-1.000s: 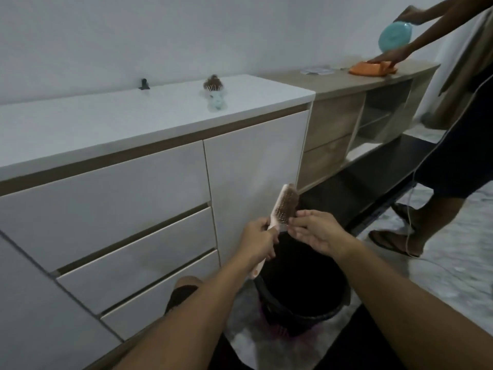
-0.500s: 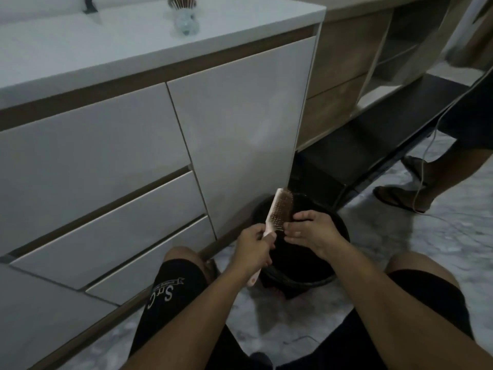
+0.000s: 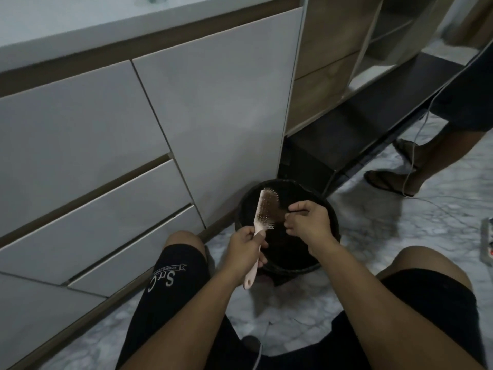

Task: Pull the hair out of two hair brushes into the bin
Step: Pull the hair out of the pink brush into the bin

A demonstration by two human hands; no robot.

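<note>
My left hand (image 3: 246,248) grips the handle of a pink hair brush (image 3: 262,213), holding it upright over a black bin (image 3: 330,217) on the floor between my knees. The brush bristles face right. A dark clump of hair (image 3: 282,206) hangs off the bristles, and my right hand (image 3: 306,222) pinches it between thumb and fingers, just right of the brush head. The second brush is barely in view, at the top edge on the white counter (image 3: 80,25).
White cabinet drawers and a door (image 3: 213,102) stand close on the left. A wooden shelf unit with a black low ledge (image 3: 373,116) is behind the bin. Another person's legs and sandalled foot (image 3: 386,180) stand at right, with a thin cable and a power strip (image 3: 488,244) on the marble floor.
My view has tilted down towards the bin. My right hand has drawn a clump of hair away from the bristles to the right; the left hand keeps the brush over the bin.
</note>
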